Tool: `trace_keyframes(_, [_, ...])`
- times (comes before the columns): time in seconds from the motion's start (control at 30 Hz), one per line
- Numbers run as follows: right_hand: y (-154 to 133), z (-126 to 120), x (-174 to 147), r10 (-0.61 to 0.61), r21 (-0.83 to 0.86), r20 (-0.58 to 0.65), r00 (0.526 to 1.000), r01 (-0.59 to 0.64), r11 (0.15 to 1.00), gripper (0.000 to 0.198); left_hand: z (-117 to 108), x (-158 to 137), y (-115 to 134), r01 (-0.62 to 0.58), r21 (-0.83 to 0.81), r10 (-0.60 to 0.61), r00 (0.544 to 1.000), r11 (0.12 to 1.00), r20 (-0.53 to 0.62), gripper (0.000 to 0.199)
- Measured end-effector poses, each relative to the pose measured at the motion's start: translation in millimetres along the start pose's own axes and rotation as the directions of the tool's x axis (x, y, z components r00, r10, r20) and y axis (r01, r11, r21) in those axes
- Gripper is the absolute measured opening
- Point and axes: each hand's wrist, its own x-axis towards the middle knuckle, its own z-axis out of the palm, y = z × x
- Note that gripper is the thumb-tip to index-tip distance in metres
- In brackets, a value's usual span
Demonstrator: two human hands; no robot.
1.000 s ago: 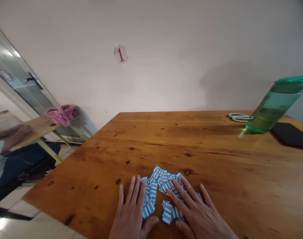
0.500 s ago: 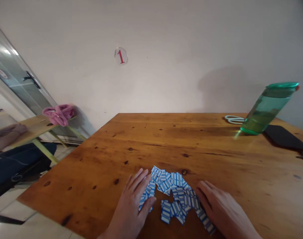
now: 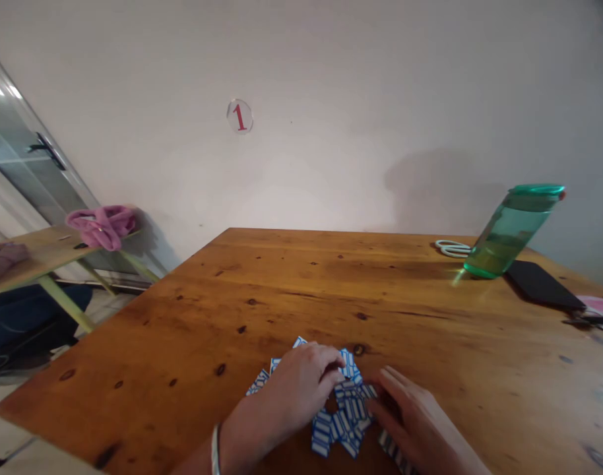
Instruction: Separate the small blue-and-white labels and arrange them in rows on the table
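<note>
Okay, we have two bare hands at the cards (image 3: 351, 404), small white pieces with blue markings, spread in a messy heap on the wooden table (image 3: 410, 290). Our left hand (image 3: 309, 377) reaches across the left part of the cards, palm down, fingers bent, fingertips over the heap's middle. Cards poke out on its outer side, past its knuckles and just ahead of its fingertips. Whether it grasps any, or just hovers or rests, we can't tell; the fingers hide it. A pale band (image 3: 215, 450) sits on that wrist.

Our right hand (image 3: 415, 415) is at the right edge of the cards, fingers together and slightly curved, thumb side toward the heap. We see some cards right beside its fingertips, and a few more partly under its near side. Gripping or not, we can't tell here either.

Well beyond the cards, to their right, we note the green bottle (image 3: 515, 231), with a white cable (image 3: 450, 249) and a black slab (image 3: 543, 284) next to it. Far off to the left of the cards, a pink cloth (image 3: 103, 225) lies on another table (image 3: 44, 257), where we also spot another person's hand (image 3: 7, 254).
</note>
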Motion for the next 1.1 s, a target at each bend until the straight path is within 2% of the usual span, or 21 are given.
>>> trace_keyframes(0.13, [-1.8,3.7,-0.5,0.038,-0.068,0.062,0.997,-0.034,0.997,0.02,10.2,13.9,1.7,0.031,-0.129,-0.034,0.999,0.991,-0.019,0.022])
trace_keyframes(0.27, [1.2,5.7,-2.6,0.054,-0.033,0.054,0.997,-0.053,0.998,0.013,22.8,21.4,-1.4,0.073,-0.328,-0.103,0.992,0.942,-0.074,0.022])
trace_keyframes(0.4, [2.5,4.9,-1.5,0.062,0.146,0.011,0.998,-0.062,0.987,0.007,34.2,22.6,-13.4,0.087,-0.525,-0.192,0.97,0.847,-0.149,0.018])
trace_keyframes(0.47, [-2.5,1.6,3.3,0.134,0.305,0.023,0.991,-0.134,0.943,0.017,37.4,23.2,-18.1,0.082,-0.624,-0.229,0.96,0.777,-0.16,0.016])
trace_keyframes(0.53, [-11.4,-3.5,11.3,0.262,0.516,0.072,0.962,-0.261,0.816,0.03,39.1,23.8,-19.9,0.09,-0.747,-0.273,0.954,0.659,-0.127,0.018])
trace_keyframes(0.6, [-21.6,-8.4,21.3,0.378,0.717,0.162,0.912,-0.372,0.59,0.034,40.2,24.2,-19.0,0.102,-0.858,-0.319,0.945,0.504,-0.075,0.025])
trace_keyframes(0.7, [-31.8,-8.6,36.1,0.455,0.88,0.182,0.872,-0.35,0.32,0.034,41.3,23.7,-16.0,0.101,-0.945,-0.356,0.934,0.311,-0.018,0.035])
trace_keyframes(0.73, [-32.9,-6.1,40.2,0.473,0.91,0.171,0.864,-0.323,0.261,0.033,41.6,23.5,-15.2,0.096,-0.954,-0.348,0.938,0.285,-0.01,0.036])
trace_keyframes(0.8, [-32.4,1.7,46.4,0.499,0.939,0.144,0.855,-0.277,0.203,0.031,42.2,23.2,-14.2,0.091,-0.95,-0.306,0.952,0.299,-0.005,0.034])
trace_keyframes(0.87, [-30.5,10.2,49.4,0.498,0.938,0.119,0.859,-0.262,0.229,0.034,42.9,23.3,-14.1,0.087,-0.932,-0.271,0.962,0.351,-0.012,0.029])
trace_keyframes(0.93, [-28.9,16.5,49.2,0.497,0.912,0.107,0.861,-0.284,0.295,0.04,43.4,23.7,-14.7,0.081,-0.911,-0.27,0.962,0.405,-0.034,0.026])
trace_keyframes(1.03, [-26.8,19.1,46.1,0.554,0.874,0.032,0.832,-0.292,0.388,0.046,42.8,24.3,-17.3,0.061,-0.869,-0.315,0.942,0.491,-0.112,0.024])
trace_keyframes(1.1, [-24.4,17.3,44.6,0.538,0.849,-0.024,0.842,-0.267,0.456,0.045,41.0,24.5,-19.5,0.066,-0.858,-0.359,0.923,0.509,-0.142,0.022])
